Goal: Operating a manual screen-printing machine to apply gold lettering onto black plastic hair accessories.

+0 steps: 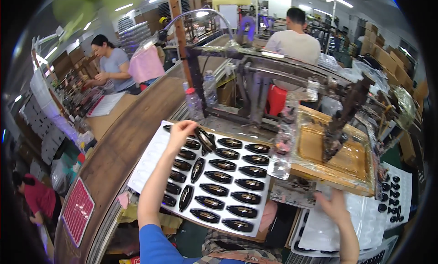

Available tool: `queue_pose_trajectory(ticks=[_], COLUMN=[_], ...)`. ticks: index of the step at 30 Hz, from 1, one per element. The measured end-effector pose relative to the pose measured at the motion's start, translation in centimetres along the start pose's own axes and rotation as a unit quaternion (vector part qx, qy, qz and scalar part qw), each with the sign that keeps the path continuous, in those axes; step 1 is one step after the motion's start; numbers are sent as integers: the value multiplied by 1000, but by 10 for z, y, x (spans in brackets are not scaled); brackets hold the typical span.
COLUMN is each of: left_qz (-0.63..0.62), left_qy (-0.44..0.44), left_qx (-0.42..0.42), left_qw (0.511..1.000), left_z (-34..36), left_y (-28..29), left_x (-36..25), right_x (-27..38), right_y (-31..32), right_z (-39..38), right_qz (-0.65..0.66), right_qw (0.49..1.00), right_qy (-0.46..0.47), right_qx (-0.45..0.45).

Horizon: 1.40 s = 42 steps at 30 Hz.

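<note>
My left hand (pixel 182 132) is closed by its fingertips on a glossy black oval piece (pixel 205 139), tilted over the far side of a white tray (pixel 160 138). Rows of similar pieces, such as this black oval piece with gold print (pixel 214 189), lie in the tray. A couple of them stand turned lengthwise in the middle. Over on the right, my right hand (pixel 336 207) is just below the near edge of a wooden screen frame (pixel 319 171). Its thumb side shows beside a metal block (pixel 292 193); the other fingers are partly hidden, so I cannot tell their grip.
A dark metal press arm (pixel 346 113) rises above the screen frame. White sheets (pixel 360 218) and small black parts (pixel 393 195) lie at the right. Plastic bottles (pixel 195 106) stand behind the tray. A curved wooden bench (pixel 118 140) runs along the left; other people (pixel 294 40) work beyond.
</note>
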<state>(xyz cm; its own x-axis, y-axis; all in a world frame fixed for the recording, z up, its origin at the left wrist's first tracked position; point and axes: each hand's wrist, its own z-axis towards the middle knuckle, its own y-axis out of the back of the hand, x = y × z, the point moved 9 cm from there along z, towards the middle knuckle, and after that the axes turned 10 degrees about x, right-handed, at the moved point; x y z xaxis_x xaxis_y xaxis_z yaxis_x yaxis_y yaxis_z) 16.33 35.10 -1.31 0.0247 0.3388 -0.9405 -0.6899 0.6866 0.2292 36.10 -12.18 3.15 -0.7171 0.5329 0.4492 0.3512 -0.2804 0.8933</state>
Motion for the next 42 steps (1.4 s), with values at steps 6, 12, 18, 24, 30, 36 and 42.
queue_pose_trajectory(ticks=[6,12,18,24,30,36,42], left_qz=[109,167,282,432,120,-83,-271], left_qy=[92,212,268,133,-164,-118,-74], left_qx=[-231,-304,-290,-291,2,118,197], left_qw=[963,913,875,843,979,983,939], left_z=[-9,-14,-16,6,30,8,27], left_y=[175,219,213,141,-65,-260,-289], left_x=[98,165,184,118,47,-2,-27], right_x=[-199,-415,-446,-443,-248,-96,-33], right_y=[68,107,105,116,86,44,31], right_z=[-72,-205,-217,-233,-132,-60,-34], right_qz=[-15,-126,-157,-122,168,208,91], right_qw=[947,888,879,896,916,957,993], right_qy=[-285,-372,-407,-333,-178,-55,9], right_qx=[-151,-239,-193,-269,-320,-193,-71])
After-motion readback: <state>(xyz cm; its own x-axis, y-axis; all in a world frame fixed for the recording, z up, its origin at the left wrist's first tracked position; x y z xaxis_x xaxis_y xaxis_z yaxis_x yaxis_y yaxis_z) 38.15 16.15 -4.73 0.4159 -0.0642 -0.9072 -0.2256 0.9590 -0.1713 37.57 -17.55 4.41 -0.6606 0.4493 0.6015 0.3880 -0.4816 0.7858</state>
